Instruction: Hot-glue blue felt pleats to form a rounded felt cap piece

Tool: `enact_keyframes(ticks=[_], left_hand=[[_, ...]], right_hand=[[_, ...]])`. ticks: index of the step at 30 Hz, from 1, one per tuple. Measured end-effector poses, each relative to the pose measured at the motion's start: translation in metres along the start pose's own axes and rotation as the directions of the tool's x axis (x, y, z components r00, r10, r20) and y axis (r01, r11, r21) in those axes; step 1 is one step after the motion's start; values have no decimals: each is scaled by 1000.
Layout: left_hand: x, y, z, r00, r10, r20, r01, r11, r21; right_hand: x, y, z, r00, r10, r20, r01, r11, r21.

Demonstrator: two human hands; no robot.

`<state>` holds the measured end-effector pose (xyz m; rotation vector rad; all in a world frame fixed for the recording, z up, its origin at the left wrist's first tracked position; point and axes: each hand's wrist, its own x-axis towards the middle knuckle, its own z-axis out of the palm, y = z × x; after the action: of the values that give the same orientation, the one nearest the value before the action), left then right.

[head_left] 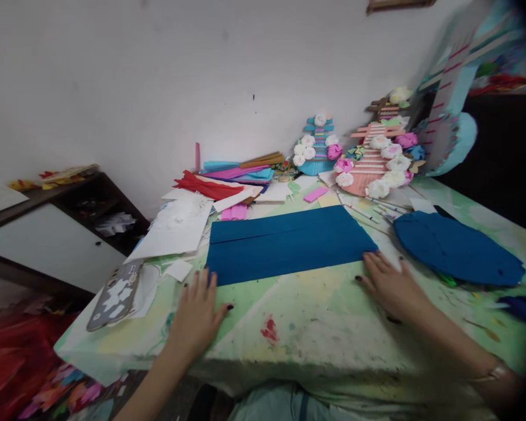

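A dark blue sheet (284,242), folded with a long crease or edge across it, lies flat on the table. It looks like crepe paper. At its near left corner rests my left hand (197,313), fingers stretched out and the thumb apart. My right hand (388,283) lies spread at the near right corner, fingertips touching the edge. Neither hand grips anything. To the right of my right hand is a rounded blue piece (458,248) of the same colour, lying flat.
Behind the sheet are coloured paper strips (236,169), white sheets (175,225) and a pink piece (315,194). Guitar-shaped decorations with paper flowers (370,164) lean at the back right. A phone (116,295) lies at the left edge. Pens (362,213) lie beyond the sheet.
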<state>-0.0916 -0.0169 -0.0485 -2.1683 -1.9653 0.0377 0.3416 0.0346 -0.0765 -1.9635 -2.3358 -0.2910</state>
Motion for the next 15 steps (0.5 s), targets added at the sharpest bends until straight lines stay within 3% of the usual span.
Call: enact_keyframes(ticks=[3, 5, 7, 10, 15], left_hand=[[22, 46, -14, 966, 252, 61, -244, 964, -110], [36, 72, -17, 939, 333, 86, -318, 935, -155], [44, 88, -15, 914, 396, 91, -375, 908, -187], [46, 94, -7, 898, 433, 75, -411, 888, -205], [42, 90, 3, 899, 436, 25, -424, 886, -189]], right_hand=[[9, -69, -17, 972, -233, -24, 234, 963, 135], [12, -113, -25, 926, -373, -57, 376, 901, 218], [13, -143, -29, 895, -440, -67, 443, 863, 243], [13, -159, -29, 882, -465, -78, 467, 842, 271], [12, -153, -25, 894, -440, -78, 442, 846, 299]])
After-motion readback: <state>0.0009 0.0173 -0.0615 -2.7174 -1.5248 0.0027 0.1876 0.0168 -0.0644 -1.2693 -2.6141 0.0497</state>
